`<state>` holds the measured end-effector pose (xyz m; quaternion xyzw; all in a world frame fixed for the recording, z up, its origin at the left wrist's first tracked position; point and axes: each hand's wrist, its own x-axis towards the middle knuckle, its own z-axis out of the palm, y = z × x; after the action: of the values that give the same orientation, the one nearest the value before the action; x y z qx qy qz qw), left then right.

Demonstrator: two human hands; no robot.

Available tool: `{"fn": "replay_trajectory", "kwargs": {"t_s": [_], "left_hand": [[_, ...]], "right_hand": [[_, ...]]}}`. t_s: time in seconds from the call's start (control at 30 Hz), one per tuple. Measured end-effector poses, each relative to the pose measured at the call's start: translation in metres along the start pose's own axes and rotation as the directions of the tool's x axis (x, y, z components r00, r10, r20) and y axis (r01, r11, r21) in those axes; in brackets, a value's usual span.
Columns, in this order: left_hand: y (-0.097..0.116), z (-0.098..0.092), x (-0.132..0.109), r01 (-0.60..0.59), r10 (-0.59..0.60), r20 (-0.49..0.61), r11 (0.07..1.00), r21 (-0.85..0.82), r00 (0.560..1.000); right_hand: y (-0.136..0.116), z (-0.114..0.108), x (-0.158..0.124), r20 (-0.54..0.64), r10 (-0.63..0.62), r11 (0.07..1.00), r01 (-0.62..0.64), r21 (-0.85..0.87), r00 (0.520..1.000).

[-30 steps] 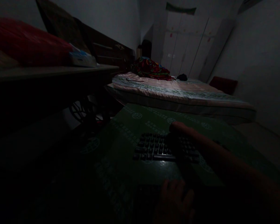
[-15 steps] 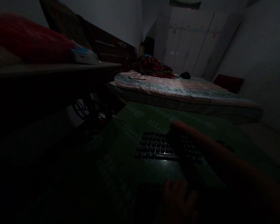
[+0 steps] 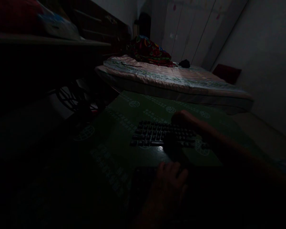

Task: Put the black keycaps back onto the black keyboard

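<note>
The room is very dim. Black keycaps [image 3: 154, 131] lie in keyboard-like rows on a green board [image 3: 119, 124] printed with white globes and lettering. At the rows' far edge is my right hand [image 3: 183, 117], knuckles up; its fingers are lost in shadow, so what they hold, if anything, is hidden. Its forearm crosses the right side of the board. Nearer me, my left hand [image 3: 168, 178] lies with fingers apart on a dark, flat keyboard-like object [image 3: 143, 178], whose details the darkness mostly hides.
Beyond the board stands a bed [image 3: 176, 74] with a bunched red patterned blanket [image 3: 150, 52] on it. To the left is a raised table [image 3: 92, 43] over a dark spoked wheel [image 3: 69, 98]. A pale wardrobe [image 3: 181, 35] stands at the back.
The camera view has tilted down and shifted, so the room appears higher. My right hand stays near the keycaps' far edge, its shadow now further left. My left hand remains on the dark object.
</note>
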<state>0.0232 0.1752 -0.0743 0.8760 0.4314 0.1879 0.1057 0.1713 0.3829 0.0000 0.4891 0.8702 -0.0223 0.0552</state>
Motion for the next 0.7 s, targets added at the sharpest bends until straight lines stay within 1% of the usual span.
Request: {"fn": "replay_trajectory", "kwargs": {"t_s": [0.03,0.1,0.13,0.17,0.23,0.27,0.33,0.4,0.47,0.63,0.7], "left_hand": [[0.0,0.0,0.0,0.001,-0.001,-0.006,1.0,0.001,1.0],[0.0,0.001,0.001,-0.004,0.004,-0.015,1.0,0.002,1.0],[0.0,0.001,0.002,-0.012,0.012,-0.016,1.0,0.003,1.0],[0.0,0.001,0.002,-0.019,0.019,-0.018,1.0,0.006,1.0],[0.0,0.0,0.004,-0.033,0.033,-0.012,0.999,0.014,0.999],[0.0,-0.001,0.005,-0.036,0.036,-0.007,0.999,0.018,0.999],[0.001,-0.002,0.006,-0.046,0.046,0.002,0.999,0.024,0.999],[0.001,-0.002,0.006,-0.056,0.056,0.003,0.998,0.028,0.998],[0.001,-0.002,0.006,-0.065,0.065,-0.007,0.997,0.032,0.998],[0.001,-0.003,0.006,-0.074,0.075,-0.019,0.996,0.038,0.997],[0.001,-0.003,0.006,-0.075,0.076,-0.02,0.996,0.043,0.997]], "right_hand": [[-0.002,0.002,-0.022,-0.05,-0.066,0.997,0.068,0.036,0.997],[-0.007,0.013,-0.066,-0.089,-0.19,0.974,0.2,0.11,0.978],[-0.01,0.021,-0.088,-0.142,-0.186,0.963,0.209,0.171,0.972],[-0.013,0.03,-0.107,-0.171,-0.162,0.954,0.198,0.225,0.972],[-0.019,0.048,-0.136,-0.18,-0.118,0.943,0.167,0.287,0.977],[-0.022,0.056,-0.146,-0.18,-0.095,0.944,0.146,0.296,0.979],[-0.028,0.068,-0.158,-0.15,-0.058,0.952,0.1,0.29,0.987],[-0.032,0.074,-0.163,-0.101,-0.028,0.961,0.054,0.271,0.995],[-0.035,0.074,-0.164,-0.063,-0.012,0.967,0.028,0.253,0.998],[-0.04,0.072,-0.166,-0.07,0.003,0.979,0.011,0.202,0.998],[-0.04,0.073,-0.164,-0.049,-0.007,0.983,0.016,0.18,0.999]]}}
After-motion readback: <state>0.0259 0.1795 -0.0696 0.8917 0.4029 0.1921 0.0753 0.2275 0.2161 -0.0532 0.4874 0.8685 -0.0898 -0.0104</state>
